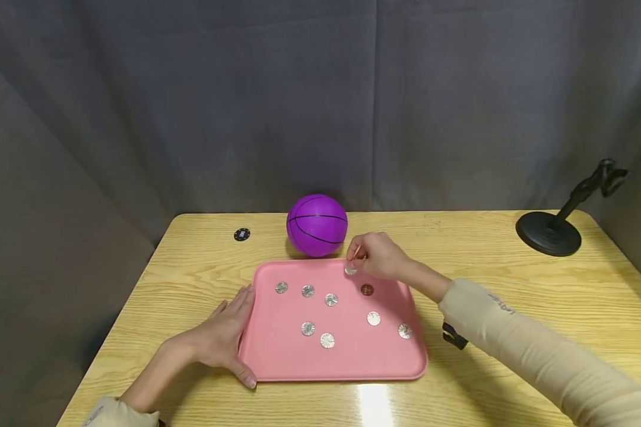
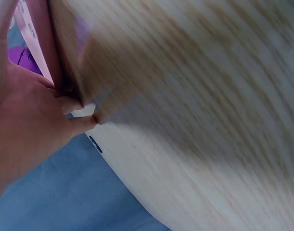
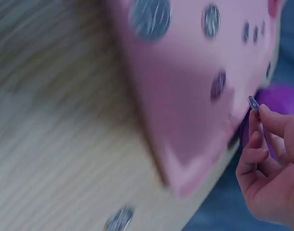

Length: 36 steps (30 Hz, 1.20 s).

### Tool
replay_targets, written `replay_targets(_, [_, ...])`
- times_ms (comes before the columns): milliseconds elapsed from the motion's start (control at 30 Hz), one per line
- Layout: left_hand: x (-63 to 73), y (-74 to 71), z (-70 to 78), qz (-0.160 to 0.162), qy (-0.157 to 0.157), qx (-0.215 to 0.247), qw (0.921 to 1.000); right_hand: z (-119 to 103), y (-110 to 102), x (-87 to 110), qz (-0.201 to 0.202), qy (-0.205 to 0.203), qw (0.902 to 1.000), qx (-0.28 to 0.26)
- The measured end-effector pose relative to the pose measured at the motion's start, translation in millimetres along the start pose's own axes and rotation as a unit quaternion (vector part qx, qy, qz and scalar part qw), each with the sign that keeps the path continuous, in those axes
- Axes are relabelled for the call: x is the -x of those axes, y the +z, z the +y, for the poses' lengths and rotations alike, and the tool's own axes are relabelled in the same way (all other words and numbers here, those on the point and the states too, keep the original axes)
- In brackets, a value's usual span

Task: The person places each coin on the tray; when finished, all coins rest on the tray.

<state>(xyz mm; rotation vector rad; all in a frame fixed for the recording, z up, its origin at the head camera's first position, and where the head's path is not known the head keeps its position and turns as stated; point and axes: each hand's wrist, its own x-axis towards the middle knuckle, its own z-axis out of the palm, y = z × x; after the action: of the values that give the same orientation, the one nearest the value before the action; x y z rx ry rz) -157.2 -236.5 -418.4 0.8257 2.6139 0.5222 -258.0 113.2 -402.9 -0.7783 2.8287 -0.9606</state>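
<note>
A pink tray (image 1: 278, 362) lies on the wooden table, with several silver coins (image 1: 327, 340) and one copper-coloured coin (image 1: 367, 289) spread over it. My right hand (image 1: 380, 256) is over the tray's far edge, pinching a silver coin (image 3: 253, 105) between thumb and fingertip. That coin is held on edge in the right wrist view, with the other fingers curled below. My left hand (image 1: 221, 332) rests spread along the tray's left side, fingers fairly straight at the rim and thumb near the front left corner.
Behind the tray sits a purple basketball (image 1: 317, 225). A black poker chip (image 1: 242, 234) lies at the back left. On the right stands a black stand (image 1: 549, 233) with a round base. Another silver disc (image 3: 120, 219) lies on the table beside the tray in the right wrist view.
</note>
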Motion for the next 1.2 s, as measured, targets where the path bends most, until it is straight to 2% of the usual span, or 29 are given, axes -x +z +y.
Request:
replay_targets(233, [-1.5, 3.5, -0.5, -0.010, -0.009, 0.008, 0.9999, -11, 35, -0.9, -0.017, -0.025, 0.9991, 0.029])
replay_targets(433, [-1.7, 0.6, 0.5, -0.013, -0.010, 0.000, 0.9999, -7, 38, 1.6, -0.001, -0.023, 0.9995, 0.024])
replay_targets(567, [-3.9, -3.6, 2.0, -0.011, -0.001, -0.005, 0.9999, 0, 22, 6.5, 0.015, -0.021, 0.9991, 0.032])
replay_targets(700, [-5.3, -5.9, 2.9, -0.006, 0.005, -0.005, 1.0000, 14, -9, 17.1, 0.040, -0.020, 0.9976, 0.053])
replay_targets(800, [-4.2, -5.0, 2.0, -0.008, 0.000, -0.003, 1.0000, 31, -34, 32.5, 0.044, -0.019, 0.9971, 0.059])
replay_targets(900, [-1.6, -4.0, 0.1, -0.007, -0.005, 0.001, 1.0000, 52, -50, 52.6, 0.024, -0.019, 0.9981, 0.054])
replay_targets(1067, [1.4, -2.6, -2.4, -0.005, -0.007, -0.003, 1.0000, 81, -53, 83.1, -0.034, -0.039, 0.9983, 0.028])
replay_targets(1200, [0.3, -1.5, -2.3, -0.010, -0.006, 0.003, 0.9999, 94, -47, 97.4, -0.037, -0.039, 0.9983, 0.024])
